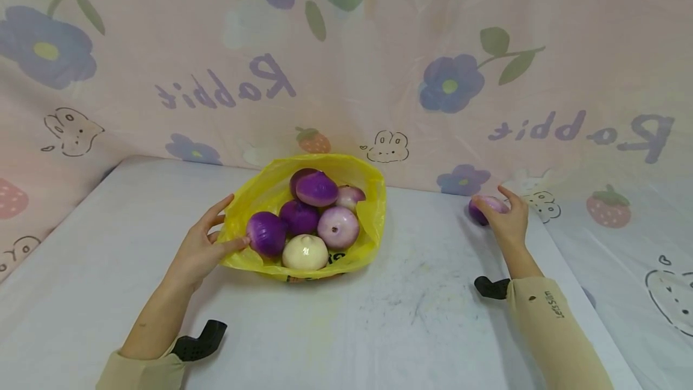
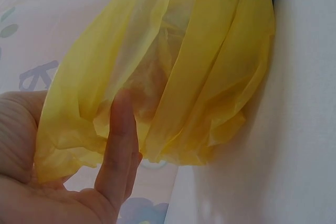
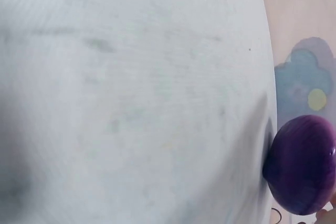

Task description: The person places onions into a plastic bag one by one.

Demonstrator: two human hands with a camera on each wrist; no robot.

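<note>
A yellow plastic bag [image 1: 373, 209] lies with its mouth toward me in the middle of the table, several onions inside it. Most are purple, such as the purple onion [image 1: 267, 235] at the left; a pale onion [image 1: 305, 253] sits at the front. My left hand [image 1: 195, 251] pinches the bag's left rim, thumb inside and fingers outside; the left wrist view has the yellow plastic [image 2: 173, 87] between them. At the table's right side, my right hand [image 1: 509, 224] grips another purple onion [image 1: 477, 212]. The right wrist view catches this onion [image 3: 302, 163] at its lower right edge.
A white table [image 1: 422, 318] with dark smudges spreads under both hands. Behind it hangs a pink patterned cloth [image 1: 357, 77], which meets the table's back edge. Black wrist mounts [image 1: 200, 342] stick out from both sleeves.
</note>
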